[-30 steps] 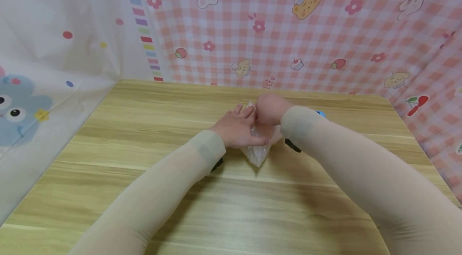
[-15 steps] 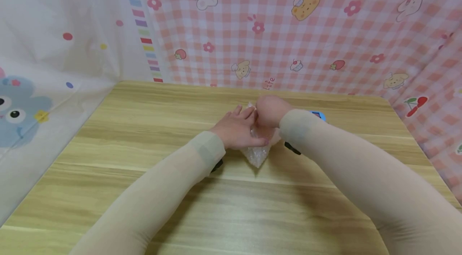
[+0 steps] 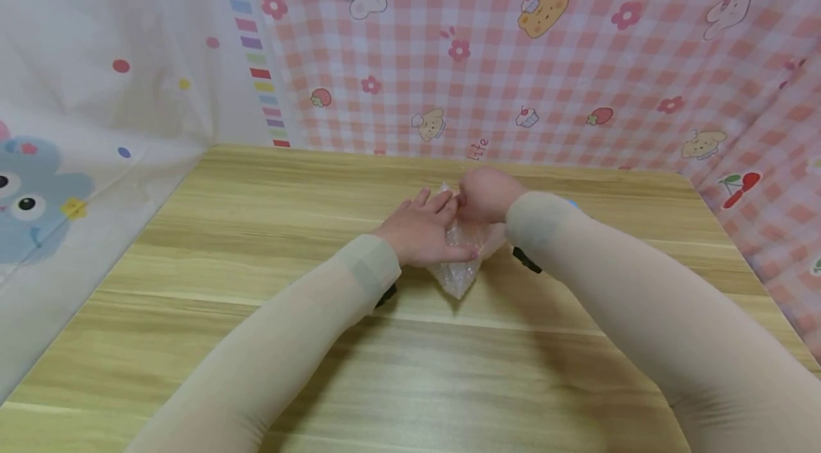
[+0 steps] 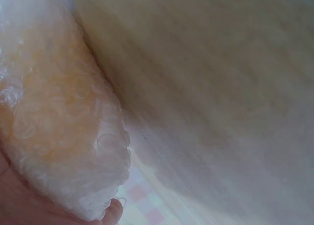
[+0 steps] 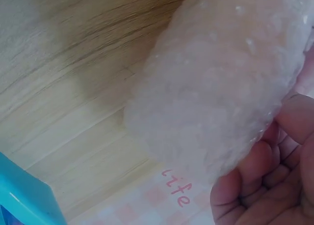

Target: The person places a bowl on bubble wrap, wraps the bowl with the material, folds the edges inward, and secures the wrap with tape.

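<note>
A bundle of clear bubble wrap (image 3: 458, 280) lies on the table under both hands. Through its layers an orange-yellow tint shows in the left wrist view, where the bubble wrap (image 4: 59, 102) fills the left side. My left hand (image 3: 420, 231) rests on the bundle with fingers spread and thumb stretched across it. At the far right side of the bundle, my right hand (image 3: 487, 196) has its fingers curled against the wrap's edge. In the right wrist view its bent fingers (image 5: 252, 161) and thumb hold the edge of the bubble wrap (image 5: 211, 87); their tips are partly hidden.
A bright blue object (image 5: 24, 195) stands on the table beyond the right forearm, mostly hidden by the sleeve in the head view. The wooden table (image 3: 256, 211) ends at a pink checked curtain (image 3: 417, 47) behind and a white curtain (image 3: 128, 25) at left.
My right hand has shifted slightly right along the wrap. Its forearm now covers more of the blue object than half a second ago. The left hand has stayed put.
</note>
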A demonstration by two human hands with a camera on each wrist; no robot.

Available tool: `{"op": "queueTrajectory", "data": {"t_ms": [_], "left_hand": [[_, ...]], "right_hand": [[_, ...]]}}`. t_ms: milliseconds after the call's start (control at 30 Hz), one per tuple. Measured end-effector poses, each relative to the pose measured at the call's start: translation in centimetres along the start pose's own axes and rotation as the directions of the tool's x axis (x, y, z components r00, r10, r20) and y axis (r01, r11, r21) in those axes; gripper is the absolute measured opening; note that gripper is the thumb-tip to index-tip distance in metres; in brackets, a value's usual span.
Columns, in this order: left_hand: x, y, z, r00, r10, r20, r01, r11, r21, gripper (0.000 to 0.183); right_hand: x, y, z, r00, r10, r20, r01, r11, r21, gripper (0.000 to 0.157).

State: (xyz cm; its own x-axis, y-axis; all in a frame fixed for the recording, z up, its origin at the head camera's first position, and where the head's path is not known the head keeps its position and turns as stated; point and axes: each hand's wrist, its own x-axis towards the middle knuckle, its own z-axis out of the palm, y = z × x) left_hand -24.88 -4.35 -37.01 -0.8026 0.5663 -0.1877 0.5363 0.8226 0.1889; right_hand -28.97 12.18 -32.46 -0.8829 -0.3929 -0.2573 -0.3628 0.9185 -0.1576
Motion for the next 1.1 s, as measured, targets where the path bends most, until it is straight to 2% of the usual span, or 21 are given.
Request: {"op": "queueTrajectory", "data": {"t_ms": [267,433,867,1100], "left_hand": [[0.1,0.1,0.0,1.0,-0.008,0.005,0.008,1.0,-0.003,0.11],[0.1,0.2,0.0,1.0,-0.008,0.008,0.007,1.0,0.012,0.108],[0.0,0.2,-0.1,1.0,-0.009,0.01,0.008,1.0,0.022,0.107],[0.0,0.3,-0.1,1.0,-0.005,0.003,0.005,1.0,0.03,0.108]], "right_hand": [[-0.3,0.5,0.0,1.0,-0.001,-0.018,0.002,0.998,0.059,0.011],[0.0,1.2,0.2,0.999,0.029,-0.02,-0.027,0.996,0.087,0.014],[-0.2,2.2,0.0,0.99,0.137,-0.042,-0.13,0.982,0.134,0.042],[-0.4,2.9,-0.2,0.984,0.172,-0.037,-0.164,0.971,0.174,0.051]]}}
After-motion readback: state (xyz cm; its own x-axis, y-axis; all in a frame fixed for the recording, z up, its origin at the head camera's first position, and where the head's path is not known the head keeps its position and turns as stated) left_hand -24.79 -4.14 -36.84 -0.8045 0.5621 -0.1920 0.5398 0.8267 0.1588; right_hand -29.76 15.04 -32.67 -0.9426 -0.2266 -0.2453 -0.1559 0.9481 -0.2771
